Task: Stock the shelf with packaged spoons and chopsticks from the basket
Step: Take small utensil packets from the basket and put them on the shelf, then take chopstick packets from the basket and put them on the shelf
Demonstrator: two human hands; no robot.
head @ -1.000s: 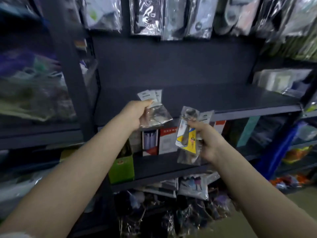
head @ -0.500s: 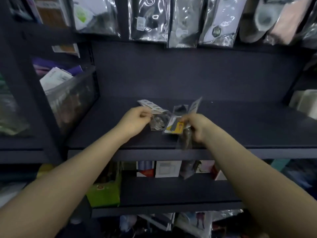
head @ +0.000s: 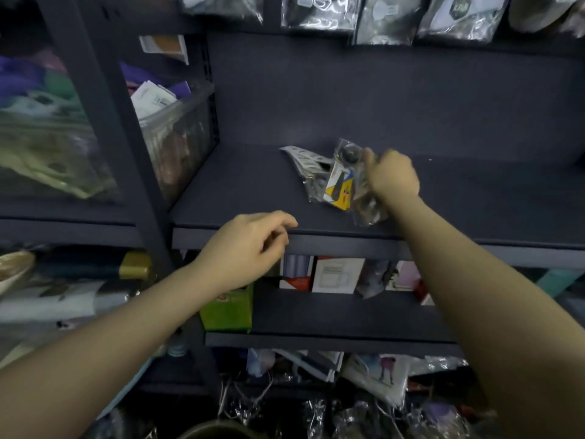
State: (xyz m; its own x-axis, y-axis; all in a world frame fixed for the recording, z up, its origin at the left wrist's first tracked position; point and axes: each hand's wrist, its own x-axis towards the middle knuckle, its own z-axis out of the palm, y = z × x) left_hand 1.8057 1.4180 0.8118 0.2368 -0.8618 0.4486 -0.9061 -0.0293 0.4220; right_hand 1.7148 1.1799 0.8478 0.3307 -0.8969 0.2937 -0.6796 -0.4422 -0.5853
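Dark blue-grey shelf (head: pixel 474 198) carries two clear packets near its middle. Your right hand (head: pixel 391 177) curls its grip around the packet (head: pixel 340 185) with the yellow card insert; print on that card is too blurred to read. Touching it on the left lies a second packet (head: pixel 305 160) with a white header card, also unreadable. Your left hand (head: pixel 250 245) hangs at the shelf's front edge, fingers loosely curled, holding nothing. Below, white and red boxes (head: pixel 319 274) stand beside a green box (head: pixel 228 307); their labels are illegible.
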